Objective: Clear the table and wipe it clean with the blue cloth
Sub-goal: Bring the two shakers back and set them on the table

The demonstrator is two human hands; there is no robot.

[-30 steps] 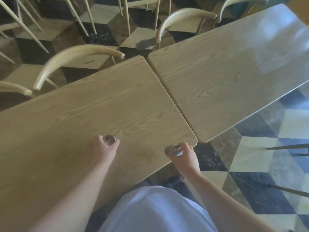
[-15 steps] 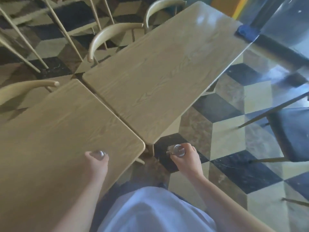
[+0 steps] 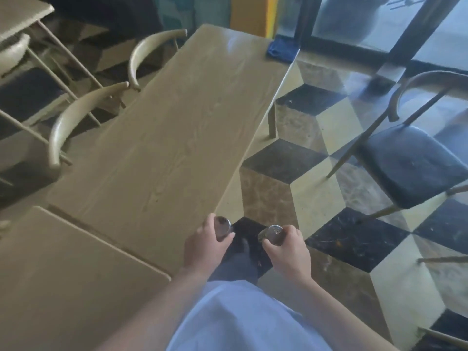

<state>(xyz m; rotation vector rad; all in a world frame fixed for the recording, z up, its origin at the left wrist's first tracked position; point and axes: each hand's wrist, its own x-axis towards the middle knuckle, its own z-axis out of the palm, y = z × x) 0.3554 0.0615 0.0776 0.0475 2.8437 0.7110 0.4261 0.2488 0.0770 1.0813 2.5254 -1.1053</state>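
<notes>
My left hand (image 3: 202, 245) is closed around a small shaker with a metal lid (image 3: 222, 225), held just past the near corner of the long wooden table (image 3: 177, 138). My right hand (image 3: 288, 252) grips a second metal-lidded shaker (image 3: 272, 234) over the floor, a little to the right. The blue cloth (image 3: 281, 50) lies crumpled on the far right corner of that table. A second wooden table (image 3: 63, 274) butts against it at the lower left. Both tabletops look bare apart from the cloth.
Two curved-back wooden chairs (image 3: 83, 117) stand along the table's far left side. A chair with a dark seat (image 3: 410, 160) stands on the checkered floor to the right. Glass doors with dark frames (image 3: 405, 34) lie beyond the cloth.
My view has swung right along the tables. Both hands have carried their shakers off the near table and now hold them close together by the long table's near corner.
</notes>
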